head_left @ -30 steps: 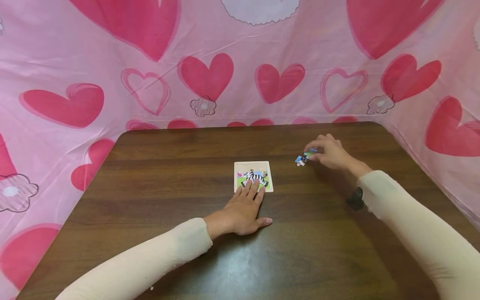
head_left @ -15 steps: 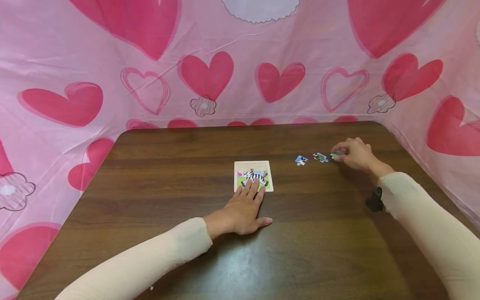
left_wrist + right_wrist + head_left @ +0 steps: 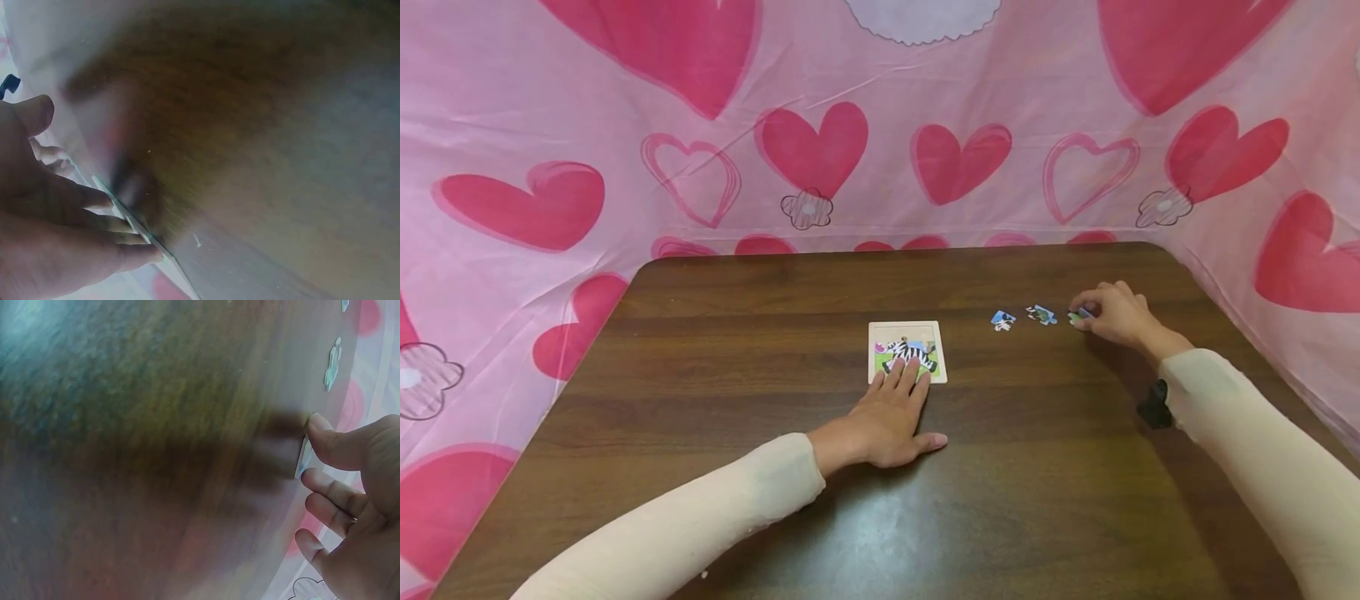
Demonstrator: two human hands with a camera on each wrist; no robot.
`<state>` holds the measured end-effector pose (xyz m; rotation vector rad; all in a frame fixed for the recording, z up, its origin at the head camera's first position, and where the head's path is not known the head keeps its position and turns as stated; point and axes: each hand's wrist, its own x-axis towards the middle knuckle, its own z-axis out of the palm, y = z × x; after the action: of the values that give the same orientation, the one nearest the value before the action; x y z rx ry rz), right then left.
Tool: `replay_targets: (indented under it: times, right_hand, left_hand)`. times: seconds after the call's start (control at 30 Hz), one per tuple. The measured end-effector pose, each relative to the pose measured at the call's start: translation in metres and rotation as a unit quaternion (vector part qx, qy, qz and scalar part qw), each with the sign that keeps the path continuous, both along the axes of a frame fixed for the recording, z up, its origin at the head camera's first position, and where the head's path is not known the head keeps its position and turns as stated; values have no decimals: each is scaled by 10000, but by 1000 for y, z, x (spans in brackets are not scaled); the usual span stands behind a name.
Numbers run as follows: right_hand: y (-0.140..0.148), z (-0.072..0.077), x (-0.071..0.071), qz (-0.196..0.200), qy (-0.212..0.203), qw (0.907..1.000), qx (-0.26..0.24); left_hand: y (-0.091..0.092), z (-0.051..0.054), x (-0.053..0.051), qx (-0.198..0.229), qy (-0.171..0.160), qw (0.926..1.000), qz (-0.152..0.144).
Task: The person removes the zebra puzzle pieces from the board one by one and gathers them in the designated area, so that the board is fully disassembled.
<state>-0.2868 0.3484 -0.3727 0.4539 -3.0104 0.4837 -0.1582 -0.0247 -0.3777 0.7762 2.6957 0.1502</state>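
Note:
A small square wooden puzzle board (image 3: 886,332) with a zebra picture lies on the table in the head view. My left hand (image 3: 886,423) is spread flat, its fingertips resting on the board's near edge and covering part of the zebra. Off to the right, my right hand (image 3: 1116,317) pinches a green and blue jigsaw piece (image 3: 1077,318) at the tabletop. The right wrist view shows the thumb and a finger at opposite ends of that piece (image 3: 304,456). Left of it lie two loose pieces, a blue-green one (image 3: 1042,315) and a blue one with black and white (image 3: 1002,321).
The brown wooden table (image 3: 760,350) has rounded far corners. Behind and beside it hangs a pink cloth (image 3: 880,75) printed with hearts. A black device (image 3: 1155,406) sits at the right wrist.
My right hand moved right, leaving a blue-green piece apart from the first one, and is now at a third piece, which has turned slightly. My left hand stayed on the board.

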Motion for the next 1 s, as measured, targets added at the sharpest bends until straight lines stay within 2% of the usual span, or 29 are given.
replay_targets:
  times: [0.13,0.27,0.43,0.6,0.8,1.0]
  right_hand:
    - [-11,5,2,60,-35,9999,-131]
    - [-32,10,3,307,137,9988,-342]
    - [-65,12,4,664,332,9959,-511]
    - [-102,14,3,995,36,9904,-955]
    - [-147,13,0,1314,-132,9837,-1219]
    - [-177,14,2,1481,-223,9804,-1276]
  left_hand:
    - [0,2,-2,92,129,9999,-21]
    - [0,3,-3,140,285,9995,-89]
    - [-1,7,-3,103,106,9998,-165]
    - [-4,10,-1,140,-187,9996,-188]
    - [-7,9,1,109,-138,9995,-276]
    - [-7,8,2,112,-167,9994,-282]
